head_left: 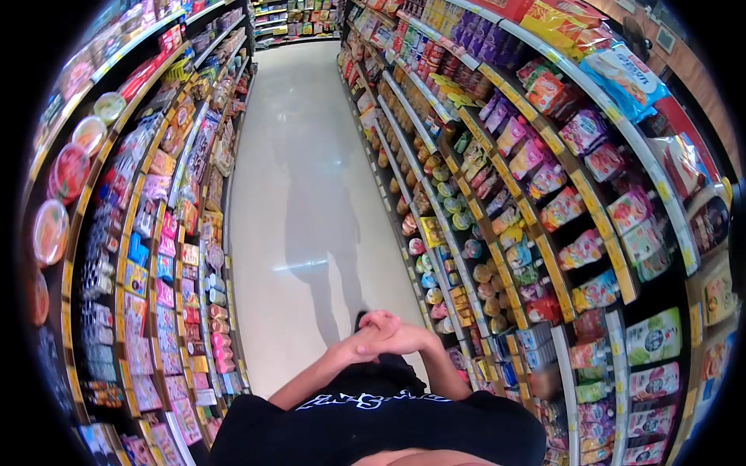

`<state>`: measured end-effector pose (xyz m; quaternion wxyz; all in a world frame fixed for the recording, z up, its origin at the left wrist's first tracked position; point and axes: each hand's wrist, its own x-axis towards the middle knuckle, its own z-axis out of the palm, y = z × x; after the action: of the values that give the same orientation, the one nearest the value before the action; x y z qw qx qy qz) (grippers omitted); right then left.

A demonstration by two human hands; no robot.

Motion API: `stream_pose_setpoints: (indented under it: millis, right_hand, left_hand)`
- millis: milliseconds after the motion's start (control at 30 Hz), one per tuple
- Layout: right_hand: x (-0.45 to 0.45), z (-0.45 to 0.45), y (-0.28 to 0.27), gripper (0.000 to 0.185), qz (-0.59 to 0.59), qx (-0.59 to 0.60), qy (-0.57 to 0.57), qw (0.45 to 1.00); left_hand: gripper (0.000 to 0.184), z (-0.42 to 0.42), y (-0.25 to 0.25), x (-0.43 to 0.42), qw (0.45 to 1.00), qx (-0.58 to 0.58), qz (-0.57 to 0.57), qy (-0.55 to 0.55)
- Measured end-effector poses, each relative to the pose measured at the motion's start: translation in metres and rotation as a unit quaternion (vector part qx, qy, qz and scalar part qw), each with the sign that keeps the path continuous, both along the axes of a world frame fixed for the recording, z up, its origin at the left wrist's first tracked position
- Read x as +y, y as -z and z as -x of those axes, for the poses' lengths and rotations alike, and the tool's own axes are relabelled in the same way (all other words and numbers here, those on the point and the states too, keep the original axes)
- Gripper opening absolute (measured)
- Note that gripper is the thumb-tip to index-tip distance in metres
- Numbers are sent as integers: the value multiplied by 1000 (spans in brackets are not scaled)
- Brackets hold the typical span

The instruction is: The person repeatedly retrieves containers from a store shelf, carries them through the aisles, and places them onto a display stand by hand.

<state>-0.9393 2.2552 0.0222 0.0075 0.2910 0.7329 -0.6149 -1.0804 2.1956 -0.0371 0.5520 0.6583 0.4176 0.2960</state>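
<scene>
My left hand (364,344) and my right hand (404,339) are clasped together in front of my body, fingers folded over one another. Both are closed, and no object shows in them. Which fingers lie on top is hard to make out. Below them is my black shirt (326,431) with white lettering. The pale aisle floor (264,194) stretches ahead beyond my hands, with a long shadow on it. No shelf is touched by either hand.
Shelves of small packets and boxes (136,279) line the left side, with round lidded tubs (51,231) at the outer edge. On the right, shelves hold pouches (563,208), jars and bags (625,78). More stocked shelves (299,19) cross the aisle's far end.
</scene>
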Motion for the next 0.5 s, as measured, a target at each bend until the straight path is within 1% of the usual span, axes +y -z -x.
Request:
stream_pose_setpoints:
  millis: [33,100,200,233,300,367,400,433,500]
  right_hand:
    - [19,3,12,81,-3,-5,-20,1000]
    - [60,13,24,80,10,2,-52,999]
    - [130,33,33,78,4,23,-39,999]
    - [155,41,37,78,-6,42,-42,998]
    - [213,59,45,79,-28,79,-47,995]
    - [270,75,-1,79,0,38,-65,997]
    - [296,83,-16,79,14,19,-74,997]
    - [321,91,-10,78,-44,53,-77,995]
    - [370,102,-10,76,-56,68,-79,993]
  left_hand:
    - [62,1,6,13,999,-9,38,-13]
    - [58,12,13,52,997,-5,73,-26]
    - [54,34,26,121,997,29,65,-22]
    - [53,44,51,147,989,107,-98,-6]
    - [53,63,48,201,985,114,-131,-21]
    - [57,79,25,256,960,134,-245,-37]
    - [56,87,19,286,954,142,-261,-47]
    - [56,93,14,313,948,149,-276,-57]
    - [54,106,9,360,936,161,-303,-76]
